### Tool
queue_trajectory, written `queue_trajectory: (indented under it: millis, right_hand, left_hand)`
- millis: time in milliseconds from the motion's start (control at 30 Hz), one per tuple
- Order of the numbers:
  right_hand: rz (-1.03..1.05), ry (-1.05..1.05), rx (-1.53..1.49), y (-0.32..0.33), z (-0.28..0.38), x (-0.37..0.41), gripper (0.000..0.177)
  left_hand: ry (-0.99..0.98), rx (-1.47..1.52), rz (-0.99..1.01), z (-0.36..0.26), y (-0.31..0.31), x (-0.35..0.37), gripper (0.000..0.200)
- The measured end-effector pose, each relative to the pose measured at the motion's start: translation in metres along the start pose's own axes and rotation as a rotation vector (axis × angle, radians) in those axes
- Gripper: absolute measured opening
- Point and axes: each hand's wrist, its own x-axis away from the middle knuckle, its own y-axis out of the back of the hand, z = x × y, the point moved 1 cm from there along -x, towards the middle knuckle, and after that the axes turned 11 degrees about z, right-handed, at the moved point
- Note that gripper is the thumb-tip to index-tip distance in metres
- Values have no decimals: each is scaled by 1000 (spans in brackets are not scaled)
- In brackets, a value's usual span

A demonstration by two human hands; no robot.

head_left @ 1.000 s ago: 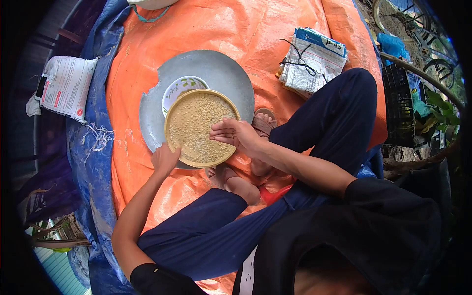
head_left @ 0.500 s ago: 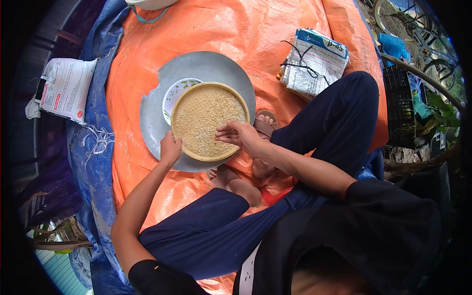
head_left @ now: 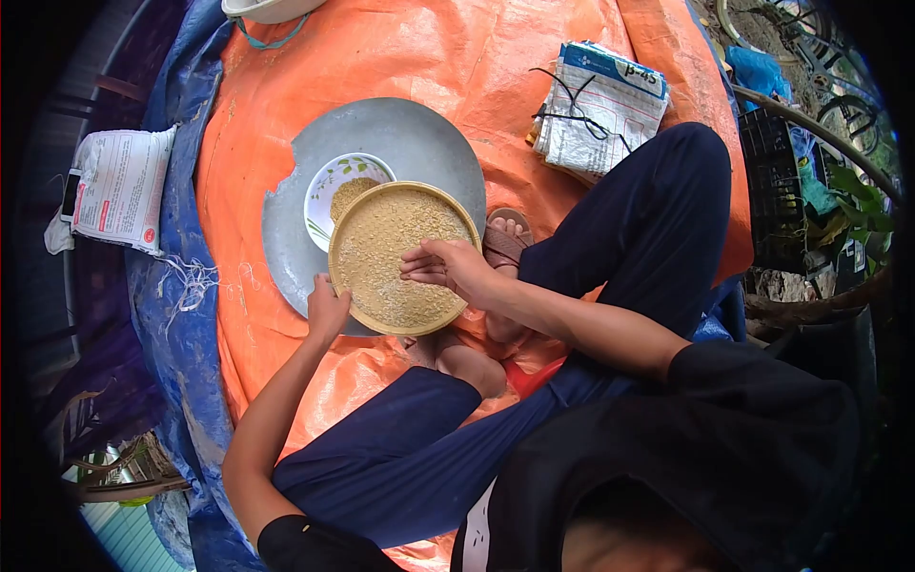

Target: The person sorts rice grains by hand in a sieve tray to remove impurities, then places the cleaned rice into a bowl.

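Note:
A round, shallow, straw-coloured tray [head_left: 355, 312] holds a layer of pale, coarse grain [head_left: 381, 243]. At its lower left rim, my left hand [head_left: 329, 307] is closed, fingers wrapped round the edge. Over the right side of the grain hovers my right hand [head_left: 448, 267], its fingers stretched out together with nothing visible in them. Partly hidden behind the tray, a white bowl with a leaf pattern [head_left: 319, 195] contains more grain [head_left: 349, 194]. The bowl stands on a large grey metal disc [head_left: 434, 133] with a broken edge.
Orange tarpaulin [head_left: 400, 57] covers the ground, with blue tarpaulin [head_left: 191, 381] along the left. Folded sacks tied with black cord [head_left: 605, 110] lie at upper right. A printed white bag [head_left: 124, 186] is at left, a black crate [head_left: 767, 181] at right. My sandalled foot [head_left: 507, 238] is beside the disc.
The tray has moved down slightly in view and uncovered more of the bowl, showing the grain inside. Both hands stay with the tray; the right hand has shifted a little left.

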Motion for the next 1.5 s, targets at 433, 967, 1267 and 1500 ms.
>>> queue_trajectory:
  millis: [433, 967, 1267, 1500]
  right_hand:
    - [-60, -40, 31, 23, -11, -9, 41]
    - [-13, -41, 2, 28, -8, -10, 43]
    - [15, -57, -8, 25, -4, -9, 46]
    - [13, -60, -30, 24, -4, -8, 46]
  left_hand:
    - [-585, -430, -94, -74, 0, -11, 19]
    - [-660, -621, -100, -76, -16, -32, 15]
    - [-620, -632, -34, -73, -18, -32, 10]
    - [-648, -492, 12, -75, 0, -25, 13]
